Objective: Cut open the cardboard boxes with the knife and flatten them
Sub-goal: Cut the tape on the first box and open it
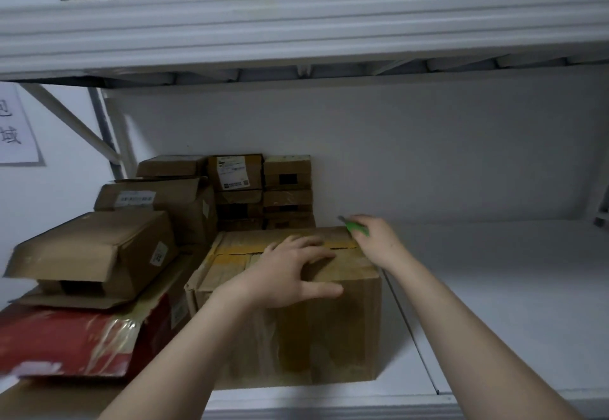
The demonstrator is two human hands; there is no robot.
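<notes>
A large taped cardboard box (329,330) stands on the white shelf in front of me. My left hand (290,271) lies on its top with fingers spread, pressing the flaps. My right hand (379,238) grips a green utility knife (354,226) at the box's far right top corner, with the blade tip pointing up and left, just above the taped seam. A yellowish tape strip runs across the box top.
Several smaller cardboard boxes (237,185) are stacked against the back wall to the left. An opened box (95,251) sits on a red carton (75,340) at the left. The white shelf (510,304) stretches to the right, and an upper shelf beam (296,30) hangs overhead.
</notes>
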